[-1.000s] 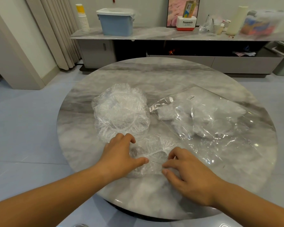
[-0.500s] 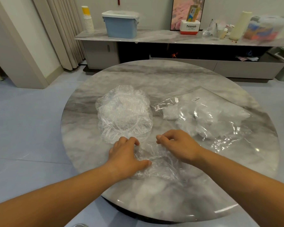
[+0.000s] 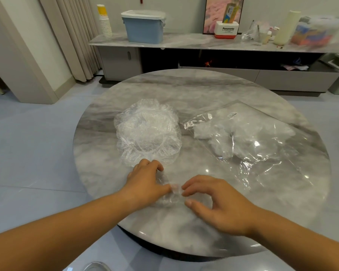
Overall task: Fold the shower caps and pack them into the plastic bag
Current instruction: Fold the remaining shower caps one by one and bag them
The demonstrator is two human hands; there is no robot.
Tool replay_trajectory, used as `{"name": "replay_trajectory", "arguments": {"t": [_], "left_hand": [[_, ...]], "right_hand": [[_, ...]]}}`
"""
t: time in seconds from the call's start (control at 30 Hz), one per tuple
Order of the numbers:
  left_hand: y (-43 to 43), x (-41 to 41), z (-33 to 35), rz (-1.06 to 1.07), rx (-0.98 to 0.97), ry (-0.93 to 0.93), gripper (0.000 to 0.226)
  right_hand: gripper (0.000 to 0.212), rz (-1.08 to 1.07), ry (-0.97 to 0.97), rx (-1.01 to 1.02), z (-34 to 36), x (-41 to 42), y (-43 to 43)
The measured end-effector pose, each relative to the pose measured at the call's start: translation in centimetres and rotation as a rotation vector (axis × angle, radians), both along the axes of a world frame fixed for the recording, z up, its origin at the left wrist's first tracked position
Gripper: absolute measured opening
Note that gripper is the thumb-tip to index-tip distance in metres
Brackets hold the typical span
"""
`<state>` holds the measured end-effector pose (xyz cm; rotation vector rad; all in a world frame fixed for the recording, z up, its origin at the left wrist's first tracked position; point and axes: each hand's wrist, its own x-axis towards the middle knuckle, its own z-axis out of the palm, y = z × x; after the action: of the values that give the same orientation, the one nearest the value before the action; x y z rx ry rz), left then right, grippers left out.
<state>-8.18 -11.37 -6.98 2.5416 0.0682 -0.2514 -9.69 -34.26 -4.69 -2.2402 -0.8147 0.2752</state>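
Both forearms reach in from the near edge over the round marble counter (image 3: 184,90), palms turned down. The left hand (image 3: 145,182) lies on top of a crumpled clear shower cap (image 3: 169,198), its fingers bent and its thumb stretched to the right, with the tip pressing on the film. Whether the bent fingers grip the plastic under the palm, I cannot tell. The right hand (image 3: 217,202) sits just beside it. Its forefinger and thumb are held apart in a loose curve, and the forefinger tip touches the cap's right edge. Nothing is clasped in it.

That one cap lies near the front of the counter, mostly under the left palm, with a small part showing between the two hands. Just beyond the left knuckles is a heap of shower caps (image 3: 147,133), unfolded and lying one on another. I cannot count how many are in it. To the right, well apart from the right hand, one plastic bag (image 3: 262,157) lies flat with its mouth towards the heap. White folded caps (image 3: 207,132) show through its film, but their number is unclear.
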Motion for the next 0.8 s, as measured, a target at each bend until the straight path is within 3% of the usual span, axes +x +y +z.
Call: {"name": "replay_trajectory", "arguments": {"t": [0.1,0.2,0.27,0.53,0.7,0.8], "left_hand": [[1.2,0.2,1.1,-0.117,-0.076,0.130,0.064],[2.0,0.5,2.7,-0.255,-0.021,0.277,0.077],[1.7,0.5,3.5,-0.258,-0.004,0.303,0.074],[0.2,-0.6,3.0,-0.138,0.309,0.145,0.063],[0.8,-0.8,1.9,-0.112,0.276,0.129,0.066],[0.9,-1.0,1.6,-0.112,0.220,0.106,0.059]], "right_hand": [[0.045,0.079,-0.053,-0.128,-0.7,-0.8,-0.7],[0.043,0.179,-0.106,-0.230,-1.0,-1.4,-0.9],[0.041,0.198,-0.141,-0.260,-1.2,-1.7,-0.9],[0.044,0.214,-0.282,-0.318,-1.2,-2.6,-0.9],[0.056,0.165,-0.167,-0.292,-0.9,-2.8,-1.0],[0.051,0.139,-0.186,-0.303,-1.0,-2.6,-0.7]]}}
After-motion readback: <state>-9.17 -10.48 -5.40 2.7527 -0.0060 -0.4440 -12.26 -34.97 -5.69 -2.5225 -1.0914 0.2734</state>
